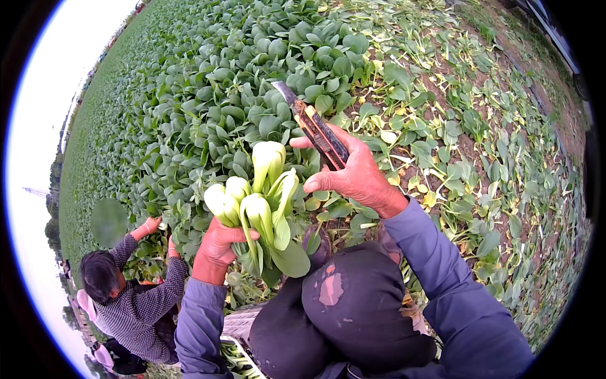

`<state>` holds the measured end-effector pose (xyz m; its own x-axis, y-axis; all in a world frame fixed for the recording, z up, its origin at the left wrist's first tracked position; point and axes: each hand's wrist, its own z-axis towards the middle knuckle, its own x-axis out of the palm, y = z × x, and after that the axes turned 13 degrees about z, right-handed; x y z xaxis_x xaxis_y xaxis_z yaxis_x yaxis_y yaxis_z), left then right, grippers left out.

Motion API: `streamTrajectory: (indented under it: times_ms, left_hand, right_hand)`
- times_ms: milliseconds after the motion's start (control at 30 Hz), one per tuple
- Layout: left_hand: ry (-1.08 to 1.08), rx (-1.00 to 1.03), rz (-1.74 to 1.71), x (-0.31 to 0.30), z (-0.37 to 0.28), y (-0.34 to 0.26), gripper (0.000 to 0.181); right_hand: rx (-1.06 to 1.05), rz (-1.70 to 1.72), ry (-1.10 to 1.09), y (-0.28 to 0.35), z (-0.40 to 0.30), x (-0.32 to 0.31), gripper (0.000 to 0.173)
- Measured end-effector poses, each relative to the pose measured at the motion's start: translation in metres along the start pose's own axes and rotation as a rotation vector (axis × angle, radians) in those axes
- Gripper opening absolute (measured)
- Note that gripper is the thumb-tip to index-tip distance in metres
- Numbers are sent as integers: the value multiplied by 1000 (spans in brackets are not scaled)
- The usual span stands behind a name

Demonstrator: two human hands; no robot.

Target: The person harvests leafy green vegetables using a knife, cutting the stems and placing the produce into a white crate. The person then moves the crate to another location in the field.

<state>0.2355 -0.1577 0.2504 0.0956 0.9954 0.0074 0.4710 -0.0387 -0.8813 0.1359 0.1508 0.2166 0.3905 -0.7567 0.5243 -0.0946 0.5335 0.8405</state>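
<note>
Several cut bok choy heads (260, 208) are bunched in my left hand (222, 241), with their pale green bases up and leaves hanging below the fingers. My right hand (350, 170), just to the right of the bunch, holds a utility knife (322, 135) with orange and black on its handle. The short metal blade points up and away, over the standing leaves. A gap separates the right hand's fingers from the bok choy.
Dense standing bok choy (227, 104) covers the field ahead and left. Cut and yellowing leaves (450, 142) litter the soil at right. A crate (241, 348) with greens in it is by my legs. A co-worker (135, 303) crouches at left, hands among the plants.
</note>
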Motion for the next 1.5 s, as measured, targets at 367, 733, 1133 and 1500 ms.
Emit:
streamTrajectory:
  times_ms: [367,733,1133,1500]
  left_hand:
    - [2,189,-169,-26,-89,0,92]
    - [-521,387,-442,-61,-141,56,60]
    - [-459,589,-696,-18,-148,89,63]
    - [-345,706,-1006,3,-150,113,63]
  right_hand:
    - [86,-74,340,17,35,138,78]
    - [-147,-790,655,-5,44,243,66]
    - [38,-874,436,-68,11,288,59]
    - [172,-710,558,-82,-14,283,47]
